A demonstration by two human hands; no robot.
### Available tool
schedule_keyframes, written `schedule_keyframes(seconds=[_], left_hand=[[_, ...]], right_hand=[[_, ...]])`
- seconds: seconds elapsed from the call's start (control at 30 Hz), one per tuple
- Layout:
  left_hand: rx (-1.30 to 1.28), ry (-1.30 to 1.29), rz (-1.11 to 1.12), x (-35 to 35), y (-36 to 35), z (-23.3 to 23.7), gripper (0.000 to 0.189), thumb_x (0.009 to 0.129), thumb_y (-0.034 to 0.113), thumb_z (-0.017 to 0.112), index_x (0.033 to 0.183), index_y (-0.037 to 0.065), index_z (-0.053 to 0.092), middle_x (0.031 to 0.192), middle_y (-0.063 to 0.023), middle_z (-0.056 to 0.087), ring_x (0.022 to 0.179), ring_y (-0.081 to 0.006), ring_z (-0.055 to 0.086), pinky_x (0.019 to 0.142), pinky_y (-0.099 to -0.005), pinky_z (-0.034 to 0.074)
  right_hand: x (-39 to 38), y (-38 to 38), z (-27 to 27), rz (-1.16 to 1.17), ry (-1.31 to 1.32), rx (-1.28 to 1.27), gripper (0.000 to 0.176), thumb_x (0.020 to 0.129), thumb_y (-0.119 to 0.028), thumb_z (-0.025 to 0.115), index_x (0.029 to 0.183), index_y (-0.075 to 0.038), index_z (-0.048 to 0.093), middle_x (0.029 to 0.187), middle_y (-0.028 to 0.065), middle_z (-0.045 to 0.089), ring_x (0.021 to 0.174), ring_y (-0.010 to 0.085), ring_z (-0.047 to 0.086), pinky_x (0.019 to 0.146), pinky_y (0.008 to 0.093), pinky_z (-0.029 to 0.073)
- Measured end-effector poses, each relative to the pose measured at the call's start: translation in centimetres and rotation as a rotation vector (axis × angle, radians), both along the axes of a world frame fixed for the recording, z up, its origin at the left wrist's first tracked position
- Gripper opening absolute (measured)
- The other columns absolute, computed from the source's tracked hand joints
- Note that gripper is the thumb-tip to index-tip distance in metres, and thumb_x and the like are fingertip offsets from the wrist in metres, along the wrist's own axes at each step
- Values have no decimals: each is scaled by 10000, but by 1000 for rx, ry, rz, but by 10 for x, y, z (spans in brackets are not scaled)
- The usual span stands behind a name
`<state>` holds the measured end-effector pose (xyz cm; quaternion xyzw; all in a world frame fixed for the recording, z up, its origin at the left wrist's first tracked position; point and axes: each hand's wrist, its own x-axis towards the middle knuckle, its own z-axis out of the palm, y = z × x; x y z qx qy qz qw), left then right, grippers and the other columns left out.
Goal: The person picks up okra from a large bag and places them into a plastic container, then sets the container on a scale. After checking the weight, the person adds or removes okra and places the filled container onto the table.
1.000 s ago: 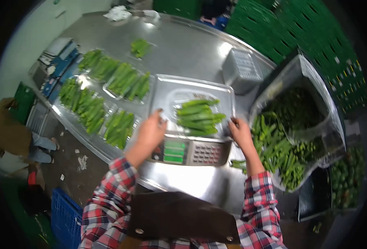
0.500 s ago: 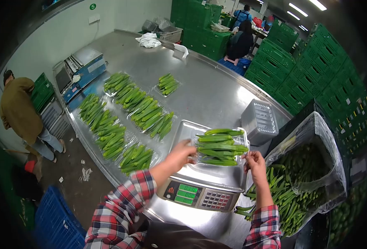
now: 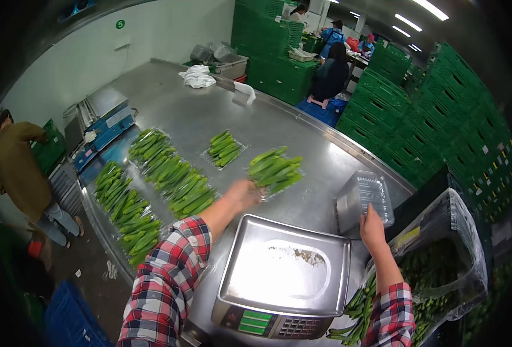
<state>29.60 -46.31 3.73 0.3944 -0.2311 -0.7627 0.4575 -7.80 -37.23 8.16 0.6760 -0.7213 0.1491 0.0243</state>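
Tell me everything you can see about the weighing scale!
The scale looks like silvery metal. On top is a wide, shiny pan with a raised rim; brownish bits lie on it. In front are green displays, their numbers too small to read, beside a keypad with many small keys. It stands upright on the metal table. Neither the left hand nor the right hand touches it.
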Motion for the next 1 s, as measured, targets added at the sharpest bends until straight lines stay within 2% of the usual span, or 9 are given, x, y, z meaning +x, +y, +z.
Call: schedule_keyframes(seconds=[0.17, 0.3, 0.37, 0.47, 0.57, 0.73, 0.8, 0.87, 1.0], left_hand=[[168, -19, 224, -10, -52, -73, 197, 778, 6, 425, 967, -24, 470, 889, -167, 562, 713, -274, 576, 586, -403, 476], [249, -105, 294, -23, -52, -81, 189, 782, 25, 459, 963, -28, 470, 872, -163, 553, 693, -261, 565, 610, -408, 490], [277, -107, 343, -24, -55, -79, 203, 779, 36, 486, 970, -31, 479, 851, -152, 550, 669, -248, 552, 622, -397, 493], [275, -434, 385, -18, -59, -76, 261, 774, 54, 525, 1013, -48, 494, 821, -137, 546, 654, -214, 529, 659, -352, 485], [103, -599, 191, 11, -43, -58, 392, 776, 99, 567, 1123, -52, 463, 884, -123, 545, 690, -187, 504, 703, -300, 469], [-494, -617, 364, 14, 38, 2, 402, 815, 108, 554, 1184, -18, 453, 1069, -106, 539, 951, -174, 524, 822, -266, 433], [-772, -656, 176, -3, 91, 37, 364, 841, 92, 514, 1183, -17, 456, 1122, -120, 533, 1057, -202, 508, 910, -302, 401], [-1039, -979, 54, -21, 152, 57, 392, 818, 79, 551, 1189, -6, 457, 1162, -153, 515, 1081, -289, 500, 943, -343, 377], [-1600, -604, -441, -75, 256, 66, 569, 743, 189, 634, 1252, 34, 433, 1302, -166, 406, 1235, -317, 359, 1014, -412, 304]], right_hand=[[-1, -7, -12, -4, 261, -45, 141, 784, -98, 520, 831, 32, 543, 819, 192, 558, 807, 350, 564, 729, 412, 462], [8, -19, -15, -121, 337, 84, 135, 697, -76, 571, 795, 6, 526, 821, 180, 572, 794, 338, 581, 709, 414, 473], [13, -19, -10, -110, 360, 23, 98, 747, -89, 511, 803, -11, 529, 808, 167, 576, 786, 331, 583, 698, 424, 467], [14, -20, -3, -134, 280, -43, 94, 780, -109, 483, 805, -27, 521, 804, 165, 573, 783, 346, 571, 693, 432, 458], [15, -8, 16, -143, 138, -101, 62, 782, -92, 495, 785, -30, 494, 797, 168, 556, 772, 367, 544, 686, 425, 442], [13, 82, 44, 53, -132, -360, 82, 749, 21, 507, 815, -22, 484, 793, 160, 524, 775, 361, 504, 686, 409, 407], [13, 147, 41, 123, -126, -421, 141, 728, 69, 506, 837, -20, 493, 805, 157, 517, 779, 353, 492, 691, 400, 398], [9, 219, 23, 64, -175, -460, 195, 718, 78, 515, 883, -27, 517, 837, 160, 522, 797, 350, 491, 720, 395, 391], [19, 365, -13, -211, -295, -365, 195, 708, 79, 525, 871, -28, 512, 832, 154, 523, 798, 339, 492, 749, 401, 377]])
